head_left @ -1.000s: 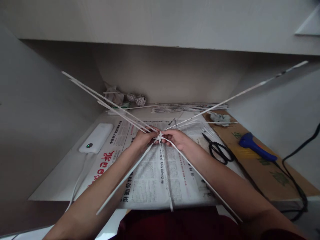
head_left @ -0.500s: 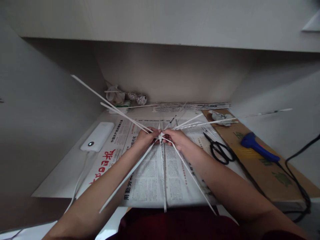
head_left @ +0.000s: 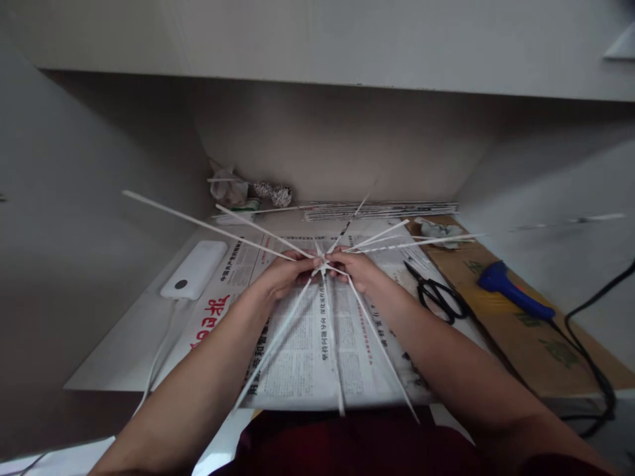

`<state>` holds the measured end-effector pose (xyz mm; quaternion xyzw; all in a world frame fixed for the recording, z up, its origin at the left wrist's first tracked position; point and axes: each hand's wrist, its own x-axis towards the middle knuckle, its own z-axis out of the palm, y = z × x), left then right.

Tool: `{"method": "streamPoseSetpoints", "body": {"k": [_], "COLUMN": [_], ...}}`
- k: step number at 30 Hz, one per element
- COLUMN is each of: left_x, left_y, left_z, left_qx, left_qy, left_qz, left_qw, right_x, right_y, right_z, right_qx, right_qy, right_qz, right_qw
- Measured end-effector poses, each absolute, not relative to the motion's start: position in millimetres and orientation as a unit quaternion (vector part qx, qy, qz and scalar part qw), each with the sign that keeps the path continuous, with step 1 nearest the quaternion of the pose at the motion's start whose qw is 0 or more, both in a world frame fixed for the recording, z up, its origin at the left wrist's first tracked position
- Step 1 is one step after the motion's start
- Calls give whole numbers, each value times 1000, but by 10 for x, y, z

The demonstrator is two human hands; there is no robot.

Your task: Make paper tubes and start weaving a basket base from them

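Observation:
Several thin white rolled-paper sticks (head_left: 373, 330) fan out like spokes from a small woven centre between my hands, above a spread newspaper (head_left: 292, 370). My left hand (head_left: 294, 270) pinches the left side of that centre, thumb on top. On the other side my right hand (head_left: 351, 266) grips it too, fingers curled around the crossing. Two spokes point away to the left, several to the right and far side, and three hang toward my body. The fingertips hide part of the crossing.
Black-handled scissors (head_left: 441, 297) lie right of the newspaper. A blue glue gun (head_left: 513, 291) with a black cord rests on brown cardboard (head_left: 540, 350). At the left is a white power bank (head_left: 194, 270) with a cable. A bundle of paper sticks (head_left: 380, 210) lies along the back wall.
The spokes have turned counter-clockwise a little between my hands. The left ones now lie lower and wider apart, and the near ones have swung to the right. Both hands keep their hold.

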<state>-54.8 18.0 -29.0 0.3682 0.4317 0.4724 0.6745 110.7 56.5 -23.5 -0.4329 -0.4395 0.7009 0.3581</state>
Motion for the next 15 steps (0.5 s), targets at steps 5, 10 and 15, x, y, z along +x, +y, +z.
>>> {"method": "streamPoseSetpoints", "body": {"k": [5,10,15], "left_x": [-672,-619,-571], "left_y": [168,224,204], "left_z": [-260,-340,-352], "left_qx": [423,365,366], "left_qy": [376,399,433], "left_qz": [401,430,423], "left_qw": [720,723,707], "right_x": [1308,1265,1215], "right_y": [712,639,551], "right_z": [-204,-242,-221], "right_qx": [-391,-386,-391], "right_qy": [-439,-499,-547], "right_qz": [755,734,706], "right_qw": [289,252,222]}}
